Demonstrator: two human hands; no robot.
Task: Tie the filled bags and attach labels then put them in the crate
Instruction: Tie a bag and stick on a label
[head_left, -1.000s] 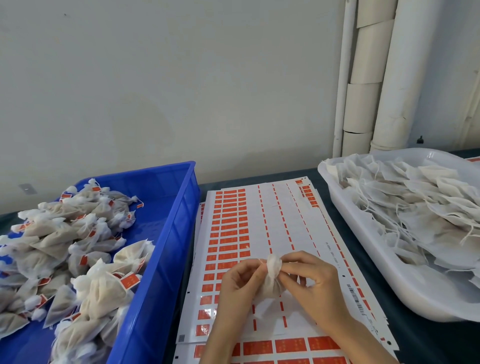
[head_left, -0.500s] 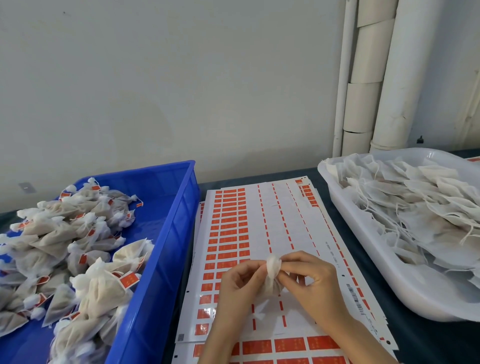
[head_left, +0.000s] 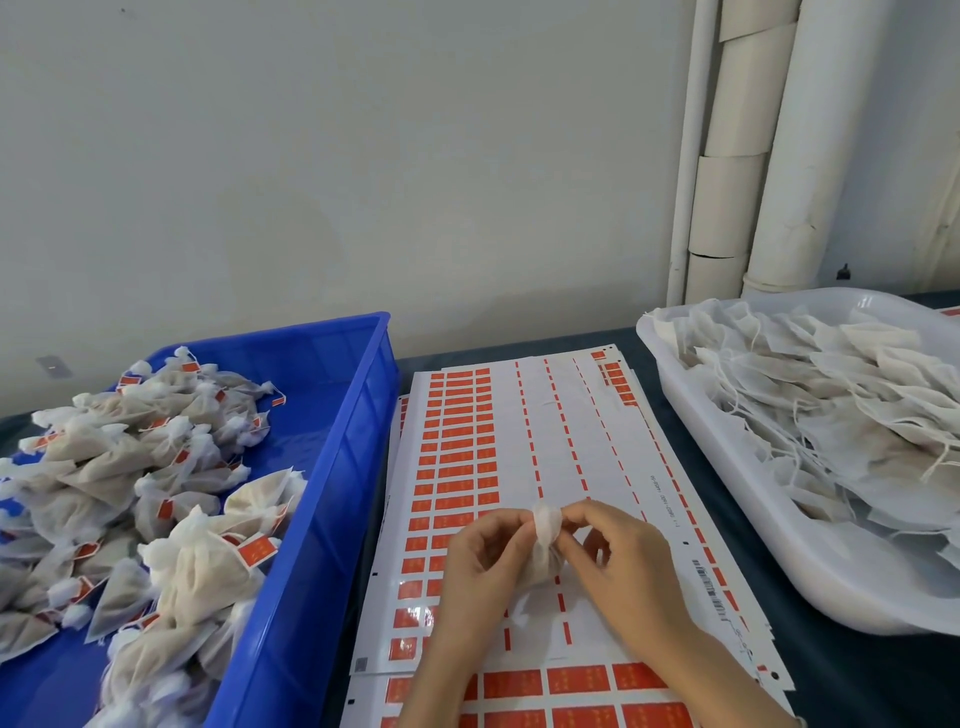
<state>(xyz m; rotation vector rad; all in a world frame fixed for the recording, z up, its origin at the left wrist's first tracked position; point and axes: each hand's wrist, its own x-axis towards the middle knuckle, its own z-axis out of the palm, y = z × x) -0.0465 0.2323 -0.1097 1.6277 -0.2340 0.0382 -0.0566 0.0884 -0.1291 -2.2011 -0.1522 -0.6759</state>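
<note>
Two containers flank the hands: a blue crate (head_left: 332, 467) of tied, labelled bags (head_left: 156, 467) left of the left hand (head_left: 478, 561), and a white tray (head_left: 769, 551) of untied bags (head_left: 831, 415) right of the right hand (head_left: 623, 566). Orange label sheets (head_left: 571, 426) lie beneath both hands. Each hand pinches the gathered neck of one small filled bag (head_left: 545, 540), held between them.

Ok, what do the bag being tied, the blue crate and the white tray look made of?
The bag: thin white nonwoven or filter-paper-like fabric, matte; its top crumples softly. The blue crate: moulded plastic, glossy, highlights on its wall. The white tray: probably plastic too, smooth, slightly translucent, rounded rim.
</note>
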